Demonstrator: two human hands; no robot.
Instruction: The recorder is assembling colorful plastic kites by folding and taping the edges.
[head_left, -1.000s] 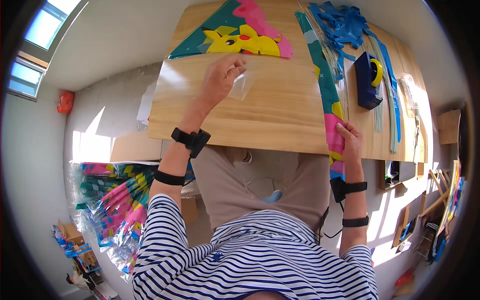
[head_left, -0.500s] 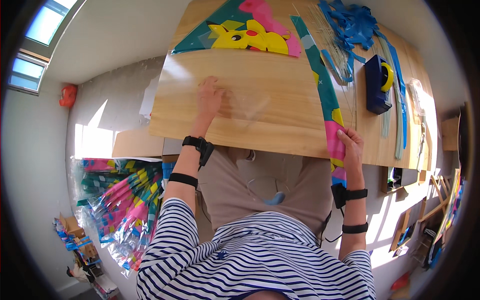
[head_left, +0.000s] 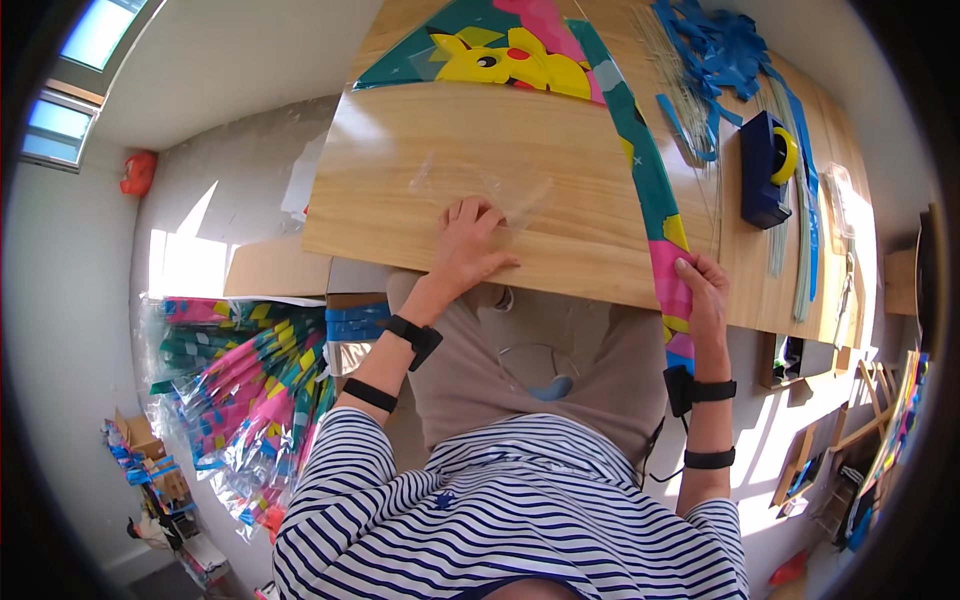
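Observation:
My right hand [head_left: 706, 285] is closed on the near end of a long, narrow folded strip of printed film [head_left: 652, 190], teal, pink and yellow. The strip slants away across the table, and its near tip hangs past the front edge. My left hand [head_left: 470, 240] rests on the tabletop near that edge, thumb stretched apart and fingers slightly bent. By its fingertips lies a thin clear plastic piece [head_left: 490, 188], hard to make out; whether the fingers touch it I cannot tell. A larger triangular printed sheet [head_left: 400, 62] with a yellow cartoon figure lies at the far side.
On the wooden table [head_left: 400, 200], a dark blue tape dispenser [head_left: 762, 175] stands at the right, among thin pale rods [head_left: 805, 250] and tangled blue ribbon [head_left: 715, 50]. Left of my legs is a heap of wrapped colourful film [head_left: 250, 390] beside a cardboard box [head_left: 275, 272].
My left hand has moved nearer and to the right over the tabletop. The far end of the folded strip has shifted slightly left. My right hand keeps its grip.

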